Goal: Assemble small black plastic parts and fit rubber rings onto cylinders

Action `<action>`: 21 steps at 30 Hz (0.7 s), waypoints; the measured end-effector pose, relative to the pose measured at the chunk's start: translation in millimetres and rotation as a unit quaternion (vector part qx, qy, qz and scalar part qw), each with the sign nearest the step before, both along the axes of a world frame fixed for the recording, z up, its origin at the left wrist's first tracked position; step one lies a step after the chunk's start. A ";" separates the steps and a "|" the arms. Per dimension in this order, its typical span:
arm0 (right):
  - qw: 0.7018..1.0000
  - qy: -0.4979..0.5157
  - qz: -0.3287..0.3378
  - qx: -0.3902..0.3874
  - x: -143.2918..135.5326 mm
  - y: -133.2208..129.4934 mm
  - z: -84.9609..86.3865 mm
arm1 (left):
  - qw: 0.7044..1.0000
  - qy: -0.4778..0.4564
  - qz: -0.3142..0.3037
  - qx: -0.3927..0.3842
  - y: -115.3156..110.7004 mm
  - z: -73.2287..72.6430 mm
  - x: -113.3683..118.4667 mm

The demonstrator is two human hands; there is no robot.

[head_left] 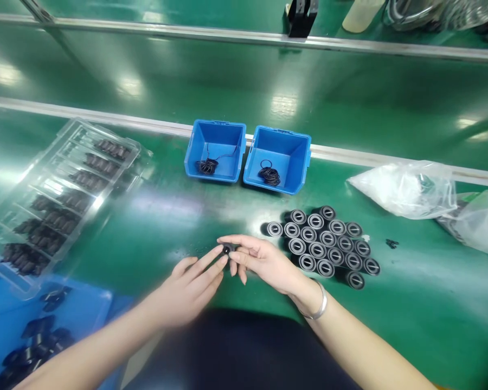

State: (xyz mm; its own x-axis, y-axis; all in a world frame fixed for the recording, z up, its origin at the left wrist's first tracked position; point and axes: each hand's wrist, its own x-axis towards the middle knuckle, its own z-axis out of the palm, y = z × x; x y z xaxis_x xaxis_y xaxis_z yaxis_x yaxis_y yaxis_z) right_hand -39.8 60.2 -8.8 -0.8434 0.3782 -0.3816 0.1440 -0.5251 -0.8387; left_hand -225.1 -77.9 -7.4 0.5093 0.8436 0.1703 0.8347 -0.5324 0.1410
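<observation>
A small black part (pixel 227 248) with a hole in its face is held between both hands above the green table. My left hand (pixel 193 287) reaches in from the left, its fingertips pressed on the part. My right hand (pixel 264 260) grips the same part from the right between thumb and fingers, with a silver bracelet on that wrist. Just right of it, several black cylinders (pixel 317 250) stand upright in a cluster, each with a slotted round top.
Two blue bins (pixel 230 173) (pixel 250 180) hold black rings behind the hands. A clear divided tray (pixel 75 130) of dark parts lies left, above a blue container (pixel 93 303) with black pieces. Plastic bags (pixel 410 189) and tiny black bits (pixel 392 244) lie right.
</observation>
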 end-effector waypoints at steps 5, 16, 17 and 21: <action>1.000 0.007 -0.025 0.009 -1.7 -3.7 -6.1 | 1.000 0.001 -0.015 -0.018 -0.2 -0.7 1.6; 0.997 -0.024 -0.058 0.038 -6.0 -10.5 -7.8 | 1.000 0.012 -0.014 -0.004 -4.9 3.3 4.7; 0.997 -0.025 -0.058 0.039 -5.9 -10.8 -7.6 | 1.000 0.016 -0.012 -0.008 -4.6 3.8 4.5; 0.997 -0.026 -0.054 0.050 -5.4 -12.4 -5.0 | 0.999 0.042 0.026 -0.005 1.4 3.6 -6.9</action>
